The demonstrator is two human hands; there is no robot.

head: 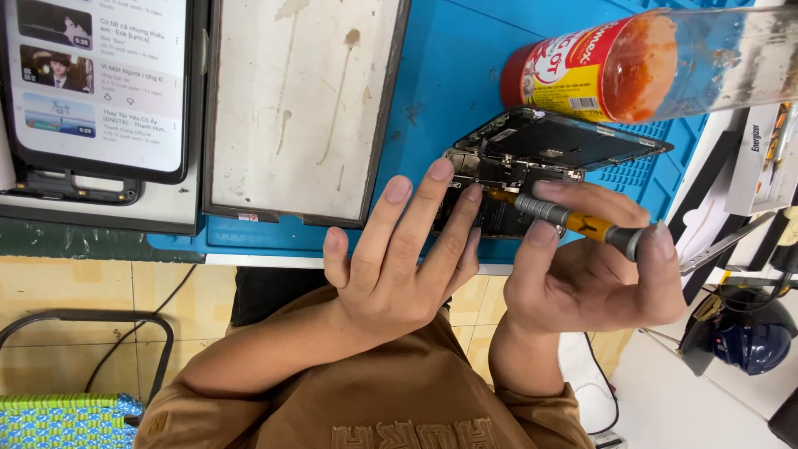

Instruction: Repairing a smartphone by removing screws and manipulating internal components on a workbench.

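Blue silicone matting (465, 58) covered the bench where the opened phone (540, 162) lay, its back off and its dark innards and metal shields exposed, close to the near edge of the mat. The left hand (395, 266) rested flat on the phone's near end, fingers together and extended, pressing rather than pinching. The right hand (594, 278) pinched a precision screwdriver (573, 220) between thumb and fingers, with the forefinger capping its swivel end; the tip sat on the board near the phone's upper corner.

The likeliest fault from here was the tip slipping out of a small screw head, should the driver tilt or the phone shift under the left palm; it could then scrape nearby parts or round the screw. A freed screw might also roll off the mat's edge to the tiled floor (75, 291) below. A tall clear bottle with red sauce residue (657, 62) stood just beyond the phone, near enough that a knock from the right hand could tip it onto the open board.

To the left lay a stained white panel in a dark frame (299, 100) and another phone with a lit screen (96, 79). A dark helmet (744, 333) sat on the floor to the right, and a woven green-blue seat (58, 420) at lower left.
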